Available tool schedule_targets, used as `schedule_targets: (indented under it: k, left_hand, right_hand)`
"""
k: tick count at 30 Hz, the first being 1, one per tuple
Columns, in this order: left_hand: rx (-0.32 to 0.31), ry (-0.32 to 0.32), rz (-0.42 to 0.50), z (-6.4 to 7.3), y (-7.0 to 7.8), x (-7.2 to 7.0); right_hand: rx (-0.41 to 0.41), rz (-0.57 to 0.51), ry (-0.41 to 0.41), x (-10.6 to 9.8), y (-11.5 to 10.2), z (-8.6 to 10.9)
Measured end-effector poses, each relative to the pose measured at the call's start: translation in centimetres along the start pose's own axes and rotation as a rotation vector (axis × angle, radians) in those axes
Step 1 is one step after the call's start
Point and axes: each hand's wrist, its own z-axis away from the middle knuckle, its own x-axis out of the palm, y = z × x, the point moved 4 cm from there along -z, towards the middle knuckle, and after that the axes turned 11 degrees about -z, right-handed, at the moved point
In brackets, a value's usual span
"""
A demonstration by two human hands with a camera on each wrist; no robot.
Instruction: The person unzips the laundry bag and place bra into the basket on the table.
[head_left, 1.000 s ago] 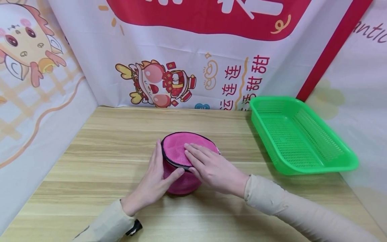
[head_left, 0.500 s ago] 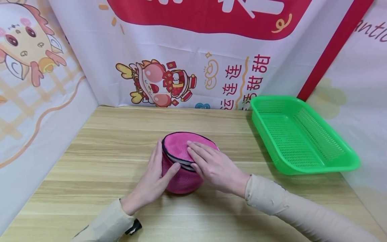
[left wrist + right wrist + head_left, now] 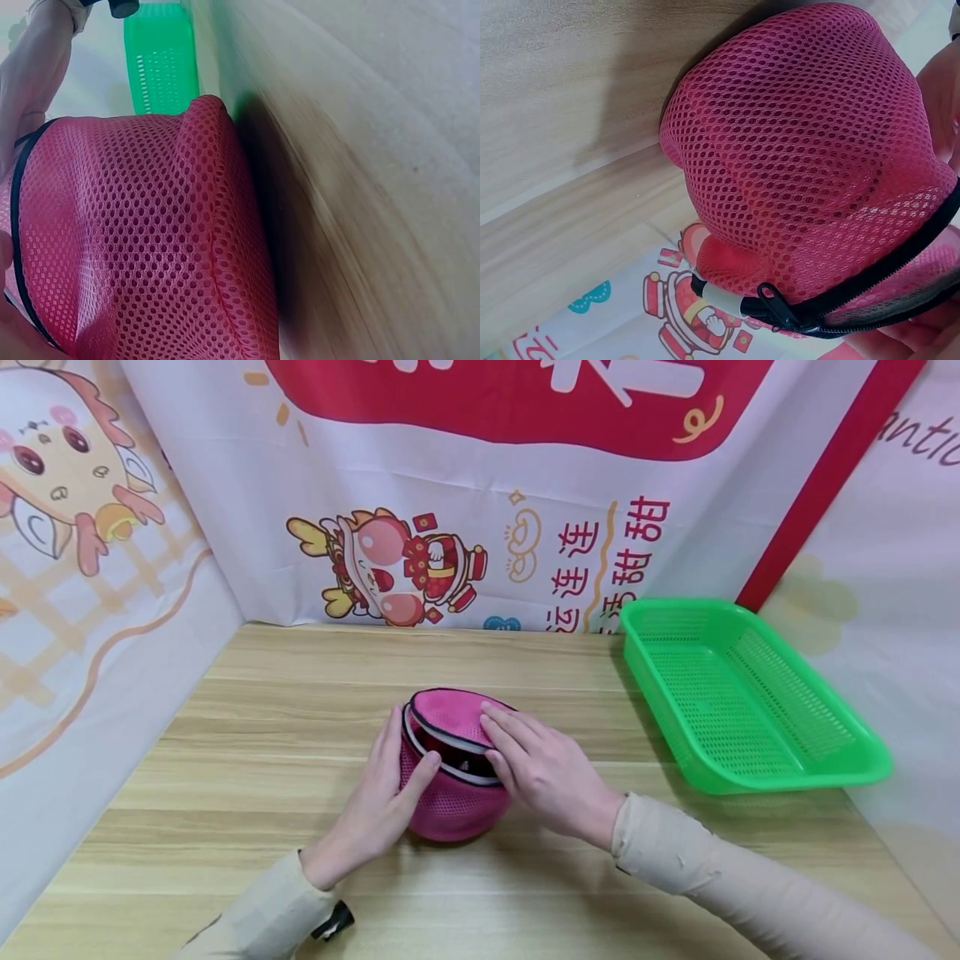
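A round pink mesh laundry bag [image 3: 453,814] stands on the wooden table, its zip undone along the near side. Through the gap under its raised lid [image 3: 450,714] the dark inside shows, with a small pale spot in it. My left hand [image 3: 371,802] holds the bag's left side, fingers along the outside and thumb at the front rim. My right hand [image 3: 551,777] grips the lid's right edge, fingertips on top. In the right wrist view, a black zip pull [image 3: 778,306] lies at the end of the zip, beside a white tab [image 3: 721,300].
A green perforated plastic basket [image 3: 817,779] stands at the right rear of the table. Behind the table [image 3: 247,710] hangs a printed cloth [image 3: 450,468], with further printed cloths at both sides. A small black object [image 3: 333,922] shows beside the left sleeve.
The lid has gone from lying flat over the bag to lifted at its near left edge, opening a gap. My right hand has shifted slightly right with it; the left has stayed at the side.
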Motion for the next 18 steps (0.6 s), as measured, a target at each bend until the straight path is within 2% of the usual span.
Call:
schedule_targets:
  k: [18]
  left_hand:
    - [-0.026, -0.017, -0.001, 0.28, 0.17, -0.24]
  right_hand:
    - [0.120, -0.059, 0.070, -0.79, 0.80, 0.28]
